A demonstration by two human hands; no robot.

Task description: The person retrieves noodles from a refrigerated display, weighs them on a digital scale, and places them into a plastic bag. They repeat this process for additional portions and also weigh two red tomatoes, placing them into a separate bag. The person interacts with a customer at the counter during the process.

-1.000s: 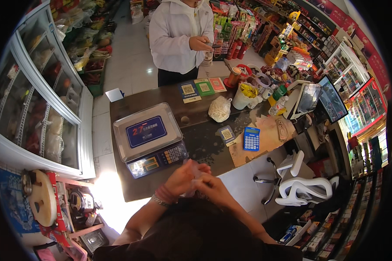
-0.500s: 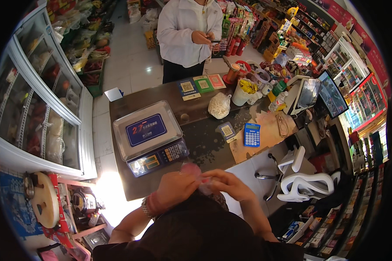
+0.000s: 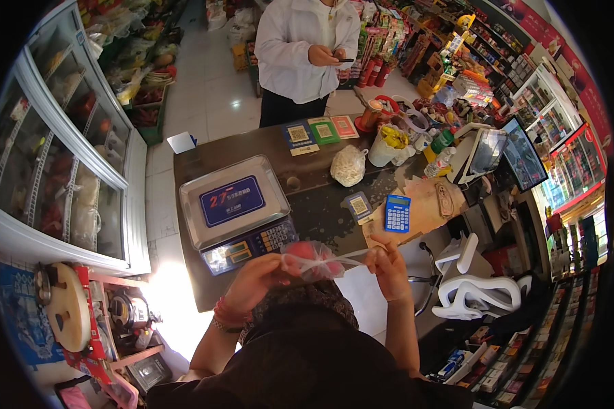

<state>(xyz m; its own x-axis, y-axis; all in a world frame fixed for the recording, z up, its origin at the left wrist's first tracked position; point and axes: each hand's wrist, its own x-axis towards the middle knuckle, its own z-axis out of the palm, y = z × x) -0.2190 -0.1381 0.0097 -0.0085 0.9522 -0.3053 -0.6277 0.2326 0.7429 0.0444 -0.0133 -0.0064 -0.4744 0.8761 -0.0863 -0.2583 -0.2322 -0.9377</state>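
A clear plastic bag with reddish round items inside is stretched between my hands, just off the counter's near edge. My left hand pinches its left end, fingers closed. On the other side, my right hand grips the twisted right end between thumb and fingers. What the round items are is hard to tell through the plastic. Close beyond my left hand stands a weighing scale with a metal tray on top. A blue calculator lies beyond my right hand.
On the dark counter sit a bag of pale food, a white tub and payment code cards. A person in a white jacket stands across it with a phone. A white chair is at right, a glass fridge at left.
My hands have moved apart, the right one outward to the right, pulling the bag out between them. The bag was bunched between my fingers before.
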